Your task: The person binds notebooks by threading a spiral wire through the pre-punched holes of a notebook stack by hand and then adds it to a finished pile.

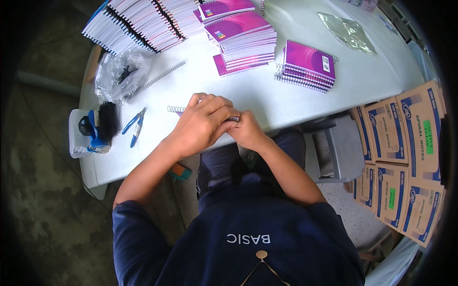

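Both my hands are closed round a small purple notebook at the table's near edge. Most of the notebook is hidden; one purple corner [180, 114] shows at the left. A loose end of silver spiral coil [174, 109] sticks out past that corner. My left hand [204, 123] lies over the notebook with its fingers bent across the top. Close against it, my right hand [248, 129] grips the right end, where a bit of the bound edge shows. To the left lie blue-handled cutting pliers [135, 126]. Another spiral coil [164, 75] rests farther back.
Unbound purple notebooks [245, 40] are stacked at the back, right of rows of bound books [138, 21]. Coil-bound notebooks [309, 62] stand in a pile to the right. A plastic bag [121, 78] and a white bin [78, 136] sit at left. Cartons [400, 157] are stacked at right.
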{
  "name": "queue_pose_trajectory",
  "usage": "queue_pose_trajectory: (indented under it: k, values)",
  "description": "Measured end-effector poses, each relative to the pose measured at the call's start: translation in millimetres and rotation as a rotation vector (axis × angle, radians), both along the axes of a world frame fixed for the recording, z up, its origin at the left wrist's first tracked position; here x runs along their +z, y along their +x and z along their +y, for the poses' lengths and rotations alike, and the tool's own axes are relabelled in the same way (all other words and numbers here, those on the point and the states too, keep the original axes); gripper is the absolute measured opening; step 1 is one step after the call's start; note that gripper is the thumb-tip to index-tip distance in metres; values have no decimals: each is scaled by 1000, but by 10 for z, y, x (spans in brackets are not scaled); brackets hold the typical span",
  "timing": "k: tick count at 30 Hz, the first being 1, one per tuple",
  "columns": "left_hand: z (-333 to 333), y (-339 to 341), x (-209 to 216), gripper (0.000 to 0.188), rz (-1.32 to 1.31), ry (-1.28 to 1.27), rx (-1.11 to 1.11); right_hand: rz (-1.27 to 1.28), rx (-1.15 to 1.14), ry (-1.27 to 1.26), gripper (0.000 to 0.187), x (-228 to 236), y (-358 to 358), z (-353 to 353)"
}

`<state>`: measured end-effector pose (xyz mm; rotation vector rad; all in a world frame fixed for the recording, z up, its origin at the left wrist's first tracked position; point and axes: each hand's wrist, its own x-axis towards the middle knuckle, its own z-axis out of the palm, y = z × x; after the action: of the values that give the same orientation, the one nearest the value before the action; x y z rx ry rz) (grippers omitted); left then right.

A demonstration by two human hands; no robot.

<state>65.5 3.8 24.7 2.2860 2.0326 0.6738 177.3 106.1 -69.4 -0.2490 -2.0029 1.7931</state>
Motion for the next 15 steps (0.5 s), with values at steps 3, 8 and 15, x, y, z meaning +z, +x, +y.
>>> queue_pose_trajectory:
  k: [3,8,15]
  values:
    - [30,22,54,20,-1,11,-4,1,-6,24,14,-21,-9,14]
    - [33,63,68,19,120,44,-6,36,22,-58,12,-50,-22,-8]
    - [169,168,214,19,48,-15,28,141,16,-28,23,59,138,57]
